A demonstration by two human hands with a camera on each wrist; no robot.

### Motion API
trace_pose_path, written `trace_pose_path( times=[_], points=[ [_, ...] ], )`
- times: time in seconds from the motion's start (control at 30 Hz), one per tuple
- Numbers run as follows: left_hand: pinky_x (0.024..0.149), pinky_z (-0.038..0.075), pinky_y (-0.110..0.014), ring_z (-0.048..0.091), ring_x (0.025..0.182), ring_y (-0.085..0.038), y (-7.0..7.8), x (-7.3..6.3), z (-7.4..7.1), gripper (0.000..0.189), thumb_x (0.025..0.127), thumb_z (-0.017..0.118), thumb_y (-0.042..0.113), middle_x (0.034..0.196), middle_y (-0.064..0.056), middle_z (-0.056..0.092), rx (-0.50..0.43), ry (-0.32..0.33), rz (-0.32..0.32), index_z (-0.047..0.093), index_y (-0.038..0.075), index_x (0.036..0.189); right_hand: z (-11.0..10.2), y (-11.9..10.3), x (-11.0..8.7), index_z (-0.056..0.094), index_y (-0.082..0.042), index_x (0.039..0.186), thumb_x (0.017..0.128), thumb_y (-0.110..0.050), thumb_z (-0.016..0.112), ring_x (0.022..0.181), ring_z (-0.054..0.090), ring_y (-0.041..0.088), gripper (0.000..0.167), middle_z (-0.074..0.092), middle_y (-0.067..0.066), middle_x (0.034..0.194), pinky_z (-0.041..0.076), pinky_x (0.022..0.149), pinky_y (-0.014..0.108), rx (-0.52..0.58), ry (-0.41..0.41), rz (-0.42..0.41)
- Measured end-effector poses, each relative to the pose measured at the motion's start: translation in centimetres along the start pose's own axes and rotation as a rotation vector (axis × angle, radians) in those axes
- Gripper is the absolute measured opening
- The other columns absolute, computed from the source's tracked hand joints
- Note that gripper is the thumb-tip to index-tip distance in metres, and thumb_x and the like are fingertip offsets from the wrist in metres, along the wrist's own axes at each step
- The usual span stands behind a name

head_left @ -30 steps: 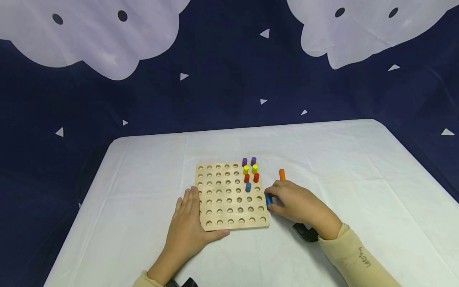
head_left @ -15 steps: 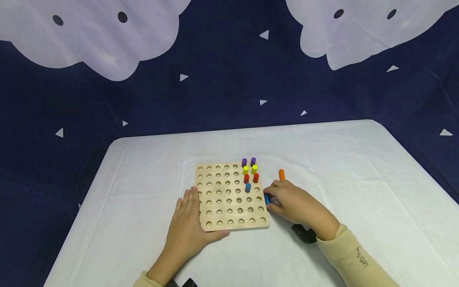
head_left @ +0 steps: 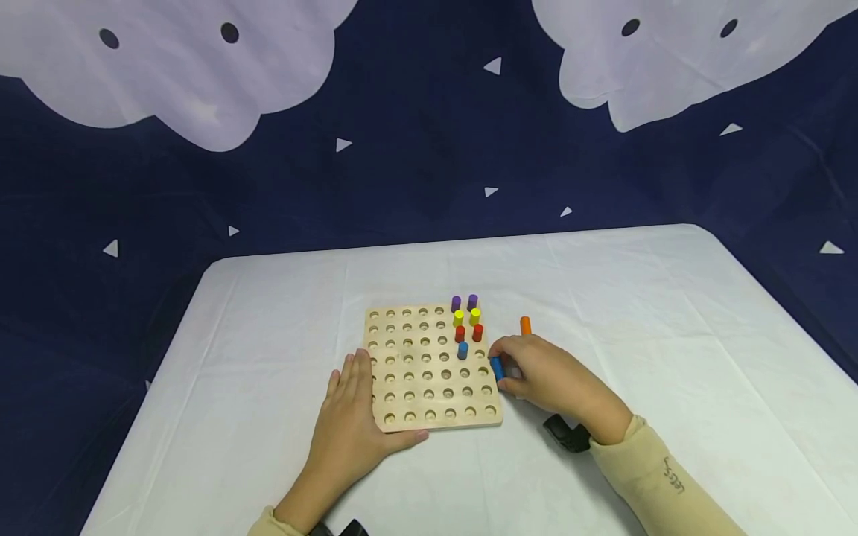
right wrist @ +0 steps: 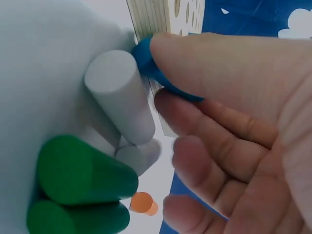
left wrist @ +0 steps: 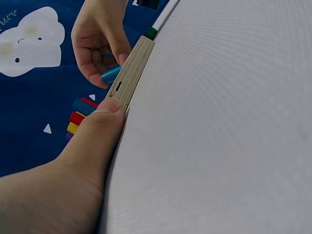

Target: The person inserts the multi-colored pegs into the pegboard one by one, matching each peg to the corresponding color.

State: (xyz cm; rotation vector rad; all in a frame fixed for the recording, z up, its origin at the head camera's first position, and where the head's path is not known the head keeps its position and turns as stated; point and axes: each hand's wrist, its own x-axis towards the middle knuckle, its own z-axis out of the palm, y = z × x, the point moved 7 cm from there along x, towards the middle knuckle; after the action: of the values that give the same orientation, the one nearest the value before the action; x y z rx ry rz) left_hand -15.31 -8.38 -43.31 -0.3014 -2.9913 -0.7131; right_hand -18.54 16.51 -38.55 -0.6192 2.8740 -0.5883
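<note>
A pale wooden pegboard (head_left: 462, 422) with rows of round holes lies on the table. My left hand (head_left: 345, 424) rests against its left side, fingers straight and thumb along the front edge; the left wrist view shows the thumb tip on the board's layered side. Beside the right edge, my right hand (head_left: 546, 376) pinches a blue peg (head_left: 497, 368) between thumb and fingers. In the right wrist view this blue peg (right wrist: 144, 57) lies slanted close against the board's side. One blue peg (head_left: 463, 351) stands in the board, behind it pairs of red (head_left: 459, 334), yellow (head_left: 459, 318) and purple pegs (head_left: 456, 304).
By the right hand lie white pegs (right wrist: 119, 92) and green pegs (right wrist: 87, 168), mostly hidden from the head view. An orange peg (head_left: 526, 325) is just beyond that hand. A white cloth (head_left: 268, 313) covers the table, with a dark cloud-patterned curtain (head_left: 415, 149) behind.
The right hand has shifted slightly left with the blue peg, bringing it up to the board's right edge. My left hand has stayed where it was.
</note>
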Motion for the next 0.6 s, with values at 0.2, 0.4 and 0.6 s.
trace_pose_path(
  times=[0.2,0.4,0.6],
  points=[
    [0.126,0.012,-0.051,0.015,0.154,-0.034,0.05,-0.02,-0.03,0.147,0.055,0.074,0.083,0.165,-0.02,0.015,-0.007,0.001,0.001,0.013,-0.004,0.157,0.06,-0.09,0.12,0.068,-0.01,0.111,0.08,-0.012,0.082,0.081,0.053,0.011,0.034,0.066,-0.004,0.096,0.051,0.075,0.03,-0.002,0.015,-0.013],
    [0.126,0.012,-0.051,0.015,0.154,-0.033,0.07,-0.05,-0.05,0.147,0.055,0.074,0.083,0.165,-0.02,0.015,-0.007,0.002,0.002,0.013,-0.004,0.157,0.08,0.04,0.15,0.068,-0.018,0.101,0.08,-0.011,0.082,0.068,0.048,0.008,0.026,0.056,-0.011,0.076,0.04,0.061,0.023,0.018,-0.002,-0.02],
    [0.126,0.012,-0.051,0.015,0.154,-0.034,0.04,0.01,-0.06,0.148,0.055,0.074,0.083,0.165,-0.02,0.016,-0.002,0.001,-0.001,0.013,-0.004,0.157,-0.19,0.01,0.13,0.067,-0.02,0.098,0.08,-0.012,0.083,0.067,0.048,0.006,0.026,0.057,-0.013,0.076,0.04,0.061,0.022,0.031,-0.001,-0.03]
  ],
)
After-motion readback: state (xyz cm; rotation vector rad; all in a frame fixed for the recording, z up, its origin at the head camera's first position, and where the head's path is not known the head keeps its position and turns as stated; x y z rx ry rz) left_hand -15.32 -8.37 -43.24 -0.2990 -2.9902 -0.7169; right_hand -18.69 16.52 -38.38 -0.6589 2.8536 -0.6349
